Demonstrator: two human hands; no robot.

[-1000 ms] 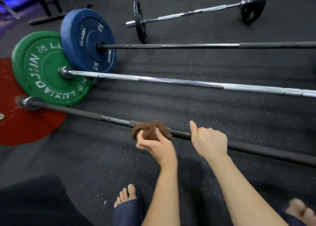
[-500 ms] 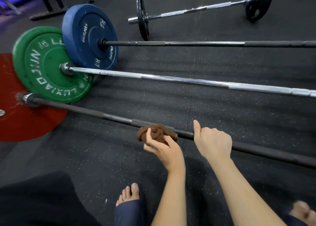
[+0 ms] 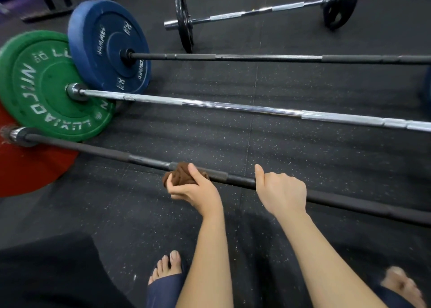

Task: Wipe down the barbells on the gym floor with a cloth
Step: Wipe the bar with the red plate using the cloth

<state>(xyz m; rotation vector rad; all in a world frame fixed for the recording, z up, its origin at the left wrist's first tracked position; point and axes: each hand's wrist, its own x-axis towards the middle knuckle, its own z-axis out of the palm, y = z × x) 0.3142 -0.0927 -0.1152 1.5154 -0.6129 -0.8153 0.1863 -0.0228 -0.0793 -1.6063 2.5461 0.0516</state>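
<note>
We are pressing the bunched brown cloth [image 3: 180,177], gripped in our left hand [image 3: 198,191], onto the nearest black barbell [image 3: 349,201], while our right hand [image 3: 283,191] is clasping the shaft just to its right, the bar running left-right across both hands, left hand nearer the red plate [image 3: 28,167].

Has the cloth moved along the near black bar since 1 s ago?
Yes. The brown cloth in the left hand slid along the black bar toward the red plate, away from the right hand gripping the bar.
</note>
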